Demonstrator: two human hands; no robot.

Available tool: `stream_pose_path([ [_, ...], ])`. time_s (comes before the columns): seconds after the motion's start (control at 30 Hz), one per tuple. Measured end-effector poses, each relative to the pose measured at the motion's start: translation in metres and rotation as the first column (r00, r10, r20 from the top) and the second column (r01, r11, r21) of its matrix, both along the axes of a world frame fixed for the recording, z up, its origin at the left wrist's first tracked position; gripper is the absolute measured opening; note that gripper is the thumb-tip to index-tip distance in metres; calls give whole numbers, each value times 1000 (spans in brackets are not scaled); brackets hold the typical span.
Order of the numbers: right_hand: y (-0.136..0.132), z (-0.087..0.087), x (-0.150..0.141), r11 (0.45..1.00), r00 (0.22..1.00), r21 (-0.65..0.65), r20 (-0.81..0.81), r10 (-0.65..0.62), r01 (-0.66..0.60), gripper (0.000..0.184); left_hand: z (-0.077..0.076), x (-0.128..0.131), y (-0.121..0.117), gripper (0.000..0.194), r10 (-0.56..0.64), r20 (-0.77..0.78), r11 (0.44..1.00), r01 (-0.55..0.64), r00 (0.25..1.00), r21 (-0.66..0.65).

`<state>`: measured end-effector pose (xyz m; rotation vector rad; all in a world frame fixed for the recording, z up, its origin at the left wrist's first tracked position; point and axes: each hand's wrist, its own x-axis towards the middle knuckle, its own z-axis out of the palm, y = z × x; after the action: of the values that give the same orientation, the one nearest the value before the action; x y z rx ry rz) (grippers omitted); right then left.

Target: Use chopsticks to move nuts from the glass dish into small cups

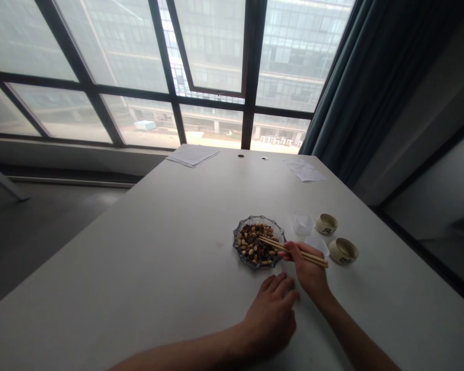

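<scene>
**Peanuts and dark morsels fill a scalloped blue-glass dish (242, 251).**

An empty, open left hand (270, 319) is held on the white table (147, 247). Slender wooden chopsticks (294, 250) are clamped in the right hand (307, 273), tips over the dish. Two clear plastic cups (303, 224) and two cream ceramic cups (343, 251) stand rightward, their dark marks unreadable.

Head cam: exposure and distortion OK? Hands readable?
Head view: window bright and hazy, its frames splayed by the wide lens; right hand and left hand backlit, dim but fairly sharp; chopsticks readable; soft shadows on the table.
</scene>
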<state>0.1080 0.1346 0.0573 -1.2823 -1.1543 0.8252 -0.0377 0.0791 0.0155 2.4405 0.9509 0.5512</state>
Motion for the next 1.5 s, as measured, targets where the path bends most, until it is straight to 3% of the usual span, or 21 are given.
stream_pose_path([
  [0.43, -2, -21, 5, 991, 930, -45, -342, -137, 129, 50, -2, 0, 0, 43, 0, -21, 1000, 0, 1000, 11],
  [0.63, -18, 1, 21, 977, 870, -17, -451, -199, 214, 44, -1, 1, 0, 42, 3, -26, 1000, -3, 1000, 12],
  [0.83, -60, 24, 86, 897, 792, 61, -499, -352, 438, 42, -3, 0, 1, 45, -2, -49, 1000, 3, 999, 20],
  [1.03, -103, 22, 153, 715, 705, 143, -379, -599, 684, 30, -5, 0, 1, 47, -1, -49, 1000, 2, 999, 22],
  [1.13, -118, 14, 166, 673, 686, 159, -282, -671, 723, 28, -4, -1, 2, 48, -1, -50, 1000, 2, 999, 17],
  [1.23, -128, 5, 167, 681, 701, 175, -110, -704, 711, 34, -3, -1, 3, 48, -4, -58, 1000, 4, 998, 9],
  [1.4, -131, -4, 162, 801, 751, 189, 279, -598, 568, 35, -4, -1, 3, 47, 0, -67, 1000, 0, 998, 4],
  [1.5, -129, -2, 163, 819, 736, 209, 362, -572, 534, 34, -4, 0, 3, 46, 1, -66, 1000, -1, 998, 7],
])
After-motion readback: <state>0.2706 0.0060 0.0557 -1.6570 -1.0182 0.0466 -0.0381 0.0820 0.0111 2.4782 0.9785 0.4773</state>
